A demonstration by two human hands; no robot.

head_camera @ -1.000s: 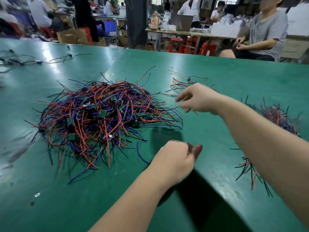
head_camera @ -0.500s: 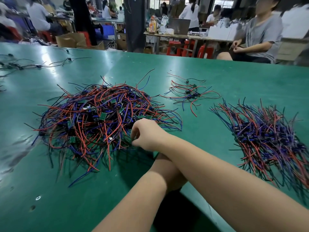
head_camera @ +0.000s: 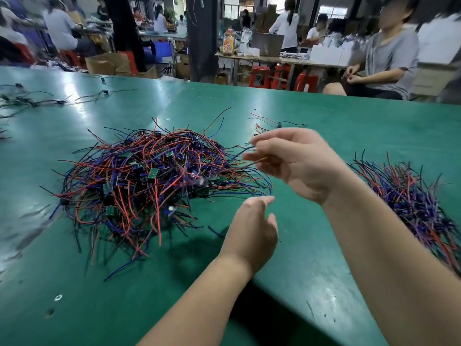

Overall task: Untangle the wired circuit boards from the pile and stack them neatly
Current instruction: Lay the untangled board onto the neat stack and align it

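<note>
The pile (head_camera: 149,181) is a messy mound of red, blue and black wires with little green boards poking out, mid-left on the green table (head_camera: 311,270). The sorted stack (head_camera: 411,201) lies well apart on the right. The right hand (head_camera: 299,166) looks curled on a wire strand (head_camera: 239,166) from the pile, though it's blurry, and the left hand (head_camera: 252,231) hovers loose-fingered, holding nothing.

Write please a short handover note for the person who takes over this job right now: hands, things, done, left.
Right hand: raised, pinches wires that lead into the tangled pile; blur hides any board on them.
Left hand: low beside the pile, fingers loose, nothing seen in it.
Done: a sorted stack lies to the right on the table.
Left: most of the pile, plus a small cluster behind the right hand.
</note>
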